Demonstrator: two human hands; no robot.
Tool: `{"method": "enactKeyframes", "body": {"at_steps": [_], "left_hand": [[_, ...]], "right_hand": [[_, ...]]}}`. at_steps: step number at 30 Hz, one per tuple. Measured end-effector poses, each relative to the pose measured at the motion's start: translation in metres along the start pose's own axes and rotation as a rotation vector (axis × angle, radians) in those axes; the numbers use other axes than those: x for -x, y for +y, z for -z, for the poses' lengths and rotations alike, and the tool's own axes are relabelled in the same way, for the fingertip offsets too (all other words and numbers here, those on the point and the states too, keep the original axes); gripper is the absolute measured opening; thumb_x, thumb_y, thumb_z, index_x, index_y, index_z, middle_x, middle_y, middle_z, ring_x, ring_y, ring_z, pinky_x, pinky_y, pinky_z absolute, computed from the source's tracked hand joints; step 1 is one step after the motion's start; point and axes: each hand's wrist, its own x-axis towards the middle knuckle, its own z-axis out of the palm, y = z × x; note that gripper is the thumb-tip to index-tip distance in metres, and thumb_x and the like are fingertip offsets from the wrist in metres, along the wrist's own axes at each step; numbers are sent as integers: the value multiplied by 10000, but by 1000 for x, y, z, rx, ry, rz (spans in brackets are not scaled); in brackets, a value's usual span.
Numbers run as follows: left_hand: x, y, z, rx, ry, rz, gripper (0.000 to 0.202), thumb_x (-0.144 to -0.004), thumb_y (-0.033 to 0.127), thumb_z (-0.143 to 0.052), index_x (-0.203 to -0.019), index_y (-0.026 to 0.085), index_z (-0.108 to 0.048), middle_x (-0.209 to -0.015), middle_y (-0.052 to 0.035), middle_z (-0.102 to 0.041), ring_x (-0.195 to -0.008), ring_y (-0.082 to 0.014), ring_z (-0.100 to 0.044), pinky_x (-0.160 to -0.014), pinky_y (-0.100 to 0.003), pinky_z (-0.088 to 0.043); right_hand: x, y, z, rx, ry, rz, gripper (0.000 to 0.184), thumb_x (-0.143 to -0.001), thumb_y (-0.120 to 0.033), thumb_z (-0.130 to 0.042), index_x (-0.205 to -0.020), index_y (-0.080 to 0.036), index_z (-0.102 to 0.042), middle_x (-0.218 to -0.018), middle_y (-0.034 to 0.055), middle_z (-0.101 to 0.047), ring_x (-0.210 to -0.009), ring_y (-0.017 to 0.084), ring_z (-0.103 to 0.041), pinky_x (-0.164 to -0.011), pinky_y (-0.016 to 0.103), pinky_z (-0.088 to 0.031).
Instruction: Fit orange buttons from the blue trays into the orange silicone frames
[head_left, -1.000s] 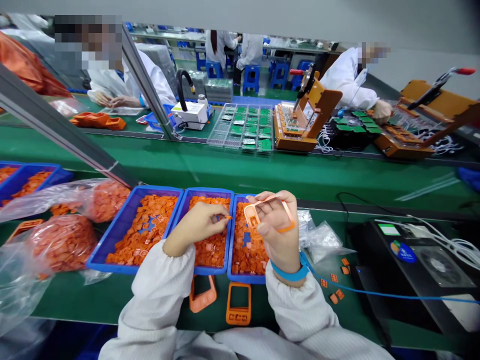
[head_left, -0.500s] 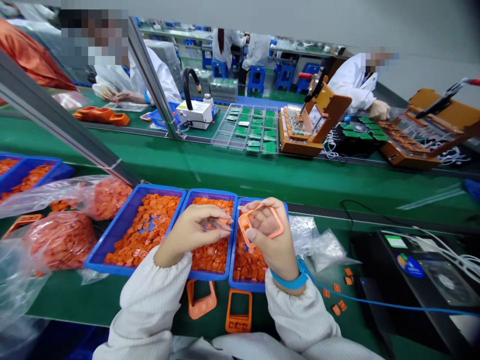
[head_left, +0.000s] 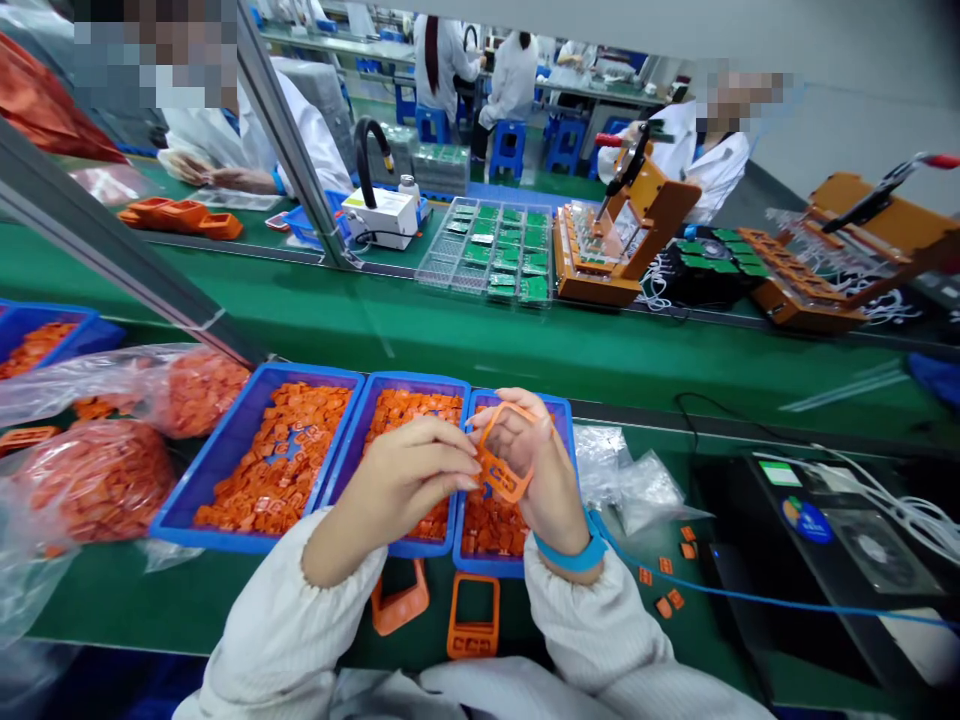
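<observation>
My right hand point(head_left: 551, 490) is closed around one side of an orange plastic frame point(head_left: 510, 492), holding it tilted above the bins. My left hand point(head_left: 409, 475) has its thumb and fingers pinched together at the frame's left edge, mostly hiding a small orange plastic piece. Below the hands, three blue bins point(head_left: 259, 543) contain many small orange pieces point(head_left: 281, 460). Close to my body, two more orange frames lie on the green table: one tilted frame point(head_left: 401, 608) at left and one flat frame point(head_left: 474, 640) beside it.
Clear bags of orange parts point(head_left: 97, 480) lie left. On the right are clear plastic bags point(head_left: 645, 490), several loose orange pieces point(head_left: 666, 566), a blue cord point(head_left: 720, 600) and a black machine point(head_left: 795, 560). Beyond stand a tray of green boards point(head_left: 487, 250), an orange fixture point(head_left: 600, 270) and co-workers.
My left hand has moved in to the frame, and its fingers have closed up. The frame has turned in my right hand. The co-worker's hand at the far right has drawn back from the boards.
</observation>
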Motion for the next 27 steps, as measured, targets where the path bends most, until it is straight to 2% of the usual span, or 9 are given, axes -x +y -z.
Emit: {"method": "enactKeyframes", "body": {"at_steps": [4,7,9,12,15,17,20,24,27], "left_hand": [[-1,6,-13,-20,-22,-40,163,-1025,292,-676,-950,206,-792,-936,-41,-713,-799,-114,-714,-737,-208,-589],[-1,4,-18,-63,2,-38,160,-1015,319,-688,-942,225,-795,-995,-45,-712,-779,-114,-694,-702,-218,-574],[-1,2,-18,-87,-22,-9,157,-1011,343,-696,-966,223,-787,-1018,-53,-735,-835,-139,-723,-749,-243,-594],[-1,0,-18,-101,-154,20,181,-1053,330,-634,-997,213,-761,-974,-43,-783,-918,-164,-767,-841,-261,-605],[0,-3,-18,-217,-259,-33,272,-1100,255,-532,-917,211,-729,-888,-4,-801,-808,-138,-765,-710,-232,-558],[1,-4,-19,-350,-242,-115,282,-1098,212,-517,-893,211,-711,-851,13,-803,-708,-131,-735,-619,-257,-492],[1,-5,-19,-482,-174,-216,249,-1085,171,-524,-925,221,-708,-793,30,-798,-606,-133,-672,-588,-308,-419],[0,-4,-20,-499,-124,-265,260,-1082,147,-510,-933,220,-710,-747,25,-778,-606,-126,-646,-596,-318,-380],[0,-3,-23,-507,-83,-260,286,-1077,147,-508,-892,216,-714,-668,22,-718,-560,-128,-581,-581,-322,-356]], "right_hand": [[1,1,-1,114,-31,20,544,-1032,-699,-434,-1305,-272,-634,-1137,78,-762,-1061,229,-733,-1028,401,-551],[4,-2,-2,186,-48,54,541,-1055,-672,-395,-1314,-277,-658,-1163,76,-752,-1108,232,-715,-1099,417,-510],[5,-5,-3,246,-61,51,546,-1056,-671,-385,-1307,-281,-674,-1166,77,-748,-1095,237,-713,-1075,418,-523],[7,-7,-5,345,-65,64,532,-1054,-662,-410,-1290,-277,-692,-1145,76,-749,-1068,240,-711,-1038,411,-537],[8,-4,-8,342,-83,43,514,-1061,-641,-420,-1273,-268,-703,-1090,73,-750,-1014,231,-715,-960,384,-568],[7,-1,-10,288,-84,9,505,-1063,-636,-423,-1257,-265,-705,-1053,71,-747,-910,210,-707,-780,330,-587],[6,1,-13,199,-69,-11,490,-1057,-639,-439,-1225,-264,-704,-1000,61,-738,-729,170,-640,-570,271,-517],[7,2,-14,170,-64,-20,494,-1047,-654,-450,-1192,-262,-713,-987,60,-735,-710,168,-635,-559,271,-525],[8,1,-14,195,-95,-27,457,-1047,-627,-485,-1219,-268,-709,-1066,75,-747,-920,218,-723,-643,294,-585]]}}
